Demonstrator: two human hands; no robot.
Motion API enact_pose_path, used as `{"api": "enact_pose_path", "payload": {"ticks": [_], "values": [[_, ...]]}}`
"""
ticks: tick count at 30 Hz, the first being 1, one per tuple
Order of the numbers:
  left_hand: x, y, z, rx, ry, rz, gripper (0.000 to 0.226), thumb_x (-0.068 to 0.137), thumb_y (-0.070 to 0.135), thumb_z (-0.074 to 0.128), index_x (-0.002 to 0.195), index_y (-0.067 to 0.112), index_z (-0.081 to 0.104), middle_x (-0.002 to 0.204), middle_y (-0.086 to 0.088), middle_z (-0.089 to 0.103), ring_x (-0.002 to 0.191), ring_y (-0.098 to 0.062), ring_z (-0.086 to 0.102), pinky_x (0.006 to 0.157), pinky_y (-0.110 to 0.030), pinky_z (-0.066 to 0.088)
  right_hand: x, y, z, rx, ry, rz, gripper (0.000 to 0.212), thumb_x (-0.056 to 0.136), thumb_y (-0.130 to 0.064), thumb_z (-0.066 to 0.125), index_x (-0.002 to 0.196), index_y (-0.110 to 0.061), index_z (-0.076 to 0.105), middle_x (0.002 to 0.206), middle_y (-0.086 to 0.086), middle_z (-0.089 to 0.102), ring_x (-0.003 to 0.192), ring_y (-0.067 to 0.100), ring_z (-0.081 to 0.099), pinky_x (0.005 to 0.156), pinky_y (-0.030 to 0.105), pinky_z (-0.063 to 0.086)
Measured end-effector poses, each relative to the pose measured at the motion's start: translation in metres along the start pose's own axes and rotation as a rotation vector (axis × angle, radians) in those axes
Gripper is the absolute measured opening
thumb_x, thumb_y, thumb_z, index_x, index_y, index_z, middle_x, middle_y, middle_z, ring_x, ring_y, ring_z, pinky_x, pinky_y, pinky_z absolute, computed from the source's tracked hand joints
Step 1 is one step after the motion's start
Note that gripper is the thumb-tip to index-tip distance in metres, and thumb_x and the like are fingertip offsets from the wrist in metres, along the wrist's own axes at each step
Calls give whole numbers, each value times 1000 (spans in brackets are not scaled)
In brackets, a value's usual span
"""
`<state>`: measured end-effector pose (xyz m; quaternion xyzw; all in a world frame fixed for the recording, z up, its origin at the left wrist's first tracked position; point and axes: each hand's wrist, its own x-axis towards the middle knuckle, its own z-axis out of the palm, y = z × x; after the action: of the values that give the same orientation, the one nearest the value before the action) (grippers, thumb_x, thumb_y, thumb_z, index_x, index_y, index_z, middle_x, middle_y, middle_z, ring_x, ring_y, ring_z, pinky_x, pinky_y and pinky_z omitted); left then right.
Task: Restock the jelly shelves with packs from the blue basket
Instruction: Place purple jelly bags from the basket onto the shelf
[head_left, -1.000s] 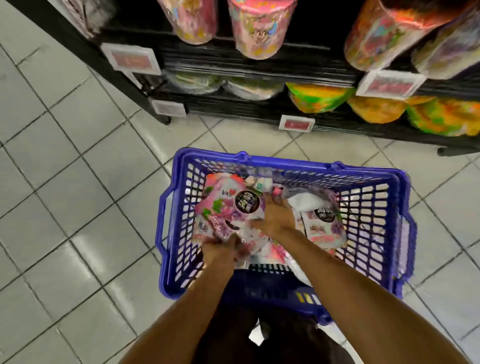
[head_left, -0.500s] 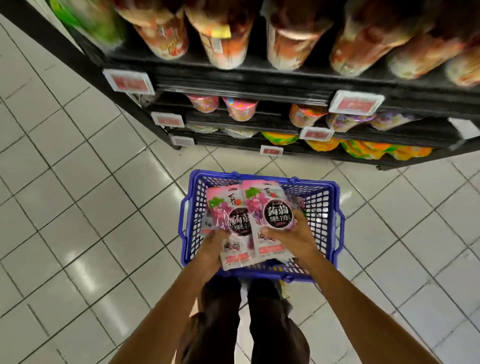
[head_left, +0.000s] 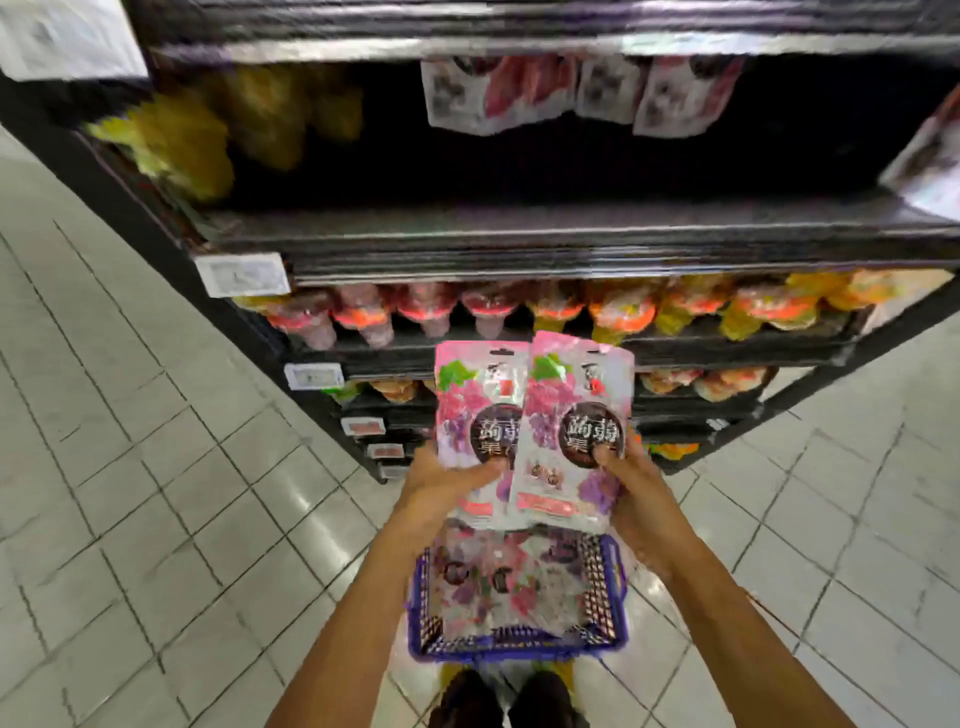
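Pink jelly packs (head_left: 571, 415) in left hand (head_left: 441, 488), right hand (head_left: 636, 493), blue basket (head_left: 519, 652) below

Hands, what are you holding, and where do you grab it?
The left hand holds the left pack by its lower part; the right hand holds the right pack by its lower right edge.

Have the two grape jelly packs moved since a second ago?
Yes. The grape jelly packs, gripped by the left hand and right hand, have risen out of the blue basket and are now above its far rim, before the shelves.
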<state>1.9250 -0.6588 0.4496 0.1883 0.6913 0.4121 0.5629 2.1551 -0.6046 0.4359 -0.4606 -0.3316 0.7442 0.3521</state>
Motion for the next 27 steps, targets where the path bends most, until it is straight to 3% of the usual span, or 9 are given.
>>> {"api": "enact_pose_path", "payload": {"ticks": [2, 5, 9, 11, 13, 17, 20, 24, 27], "values": [[-16, 39, -3, 13, -50, 118, 64, 51, 25, 95, 108, 15, 67, 101, -4, 76, 95, -26, 73, 80, -41, 59, -20, -38, 14, -37, -40, -93, 65, 78, -25, 75, 137, -25, 51, 93, 6, 70, 78, 16, 67, 75, 39, 49], [-42, 87, -4, 12, -141, 280, 23, 67, 17, 88, 84, 30, 78, 87, 1, 78, 77, -14, 75, 58, -24, 58, -46, -86, 32, 7, -73, -195, 71, 75, -25, 81, 137, -37, 48, 108, 17, 66, 100, 36, 58, 91, 60, 41], [-81, 142, -7, -17, -263, 458, 22, 64, 30, 84, 85, 32, 77, 92, -3, 78, 80, -19, 76, 57, -24, 57, -77, -138, 59, 17, -80, -313, 79, 73, -20, 81, 134, -48, 39, 117, 11, 70, 110, 36, 66, 89, 57, 54], [-97, 164, -6, -26, -294, 524, 24, 65, 33, 83, 88, 29, 77, 90, -4, 78, 79, -21, 76, 55, -26, 57, -89, -158, 69, 14, -60, -416, 75, 76, -10, 74, 136, -37, 40, 117, 10, 71, 107, 30, 69, 83, 49, 59], [-109, 184, -3, -26, -289, 564, 33, 63, 33, 82, 93, 21, 76, 93, -5, 78, 83, -24, 76, 63, -31, 59, -101, -178, 77, 3, -24, -513, 69, 72, -10, 78, 130, -32, 48, 115, 11, 72, 102, 26, 71, 78, 38, 60], [-125, 219, 7, -33, -307, 654, 21, 70, 24, 82, 89, 19, 76, 92, -7, 78, 84, -25, 75, 73, -38, 62, -121, -211, 85, -55, 85, -623, 78, 49, -39, 96, 116, -13, 65, 110, 15, 73, 101, 29, 71, 86, 40, 57], [-136, 240, 16, -29, -328, 722, 35, 67, 30, 82, 98, 17, 72, 93, -6, 78, 85, -24, 75, 71, -36, 62, -126, -235, 82, -55, 140, -690, 68, 57, -32, 89, 114, -1, 67, 106, 16, 74, 97, 29, 72, 84, 38, 58], [-145, 268, 30, -50, -340, 787, 25, 74, 23, 81, 96, 18, 72, 91, -6, 78, 81, -22, 76, 61, -27, 58, -135, -267, 74, 1, 104, -767, 51, 65, -25, 84, 111, -8, 69, 111, 16, 73, 99, 30, 72, 77, 33, 59], [-151, 287, 43, -51, -361, 821, 34, 66, 32, 82, 95, 16, 73, 89, -7, 78, 80, -23, 76, 57, -28, 58, -141, -293, 67, 1, 129, -830, 39, 63, -28, 85, 100, -17, 75, 107, 14, 74, 96, 27, 72, 74, 29, 58]]}}
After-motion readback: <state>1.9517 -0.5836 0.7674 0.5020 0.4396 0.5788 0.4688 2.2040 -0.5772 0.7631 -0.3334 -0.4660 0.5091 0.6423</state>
